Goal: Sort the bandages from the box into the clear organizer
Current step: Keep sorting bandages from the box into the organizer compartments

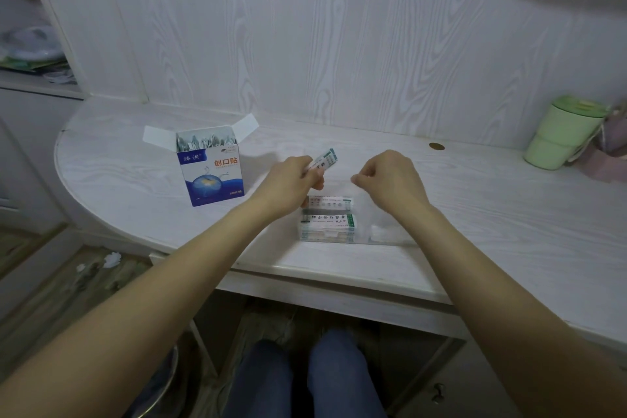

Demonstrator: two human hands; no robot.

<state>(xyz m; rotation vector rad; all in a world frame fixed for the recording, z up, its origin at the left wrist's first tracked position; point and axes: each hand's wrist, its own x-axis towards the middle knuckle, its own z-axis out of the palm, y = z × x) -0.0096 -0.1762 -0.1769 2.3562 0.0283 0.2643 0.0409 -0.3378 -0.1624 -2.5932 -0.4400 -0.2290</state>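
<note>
The left hand (291, 176) is pinching a bandage (324, 161). The right hand (390, 180) is pinching the clear organizer (380, 231) lid. Left of the left hand, the box (212, 176) is showing "创口贴".

White wood-grain tabletop (475, 200) with a rounded left end, set against a wall panel (305, 44) of the same finish. At the far right, a pale green lidded container (563, 132) stands beside a pinkish object (607, 159) cut off by the frame edge. A small round brown disc (436, 146) lies near the back edge. On the left, a shelf (30, 78) holds blurred items. Crumpled white scraps (112, 258) lie on the floor. Below the tabletop, legs in blue trousers (305, 380).
</note>
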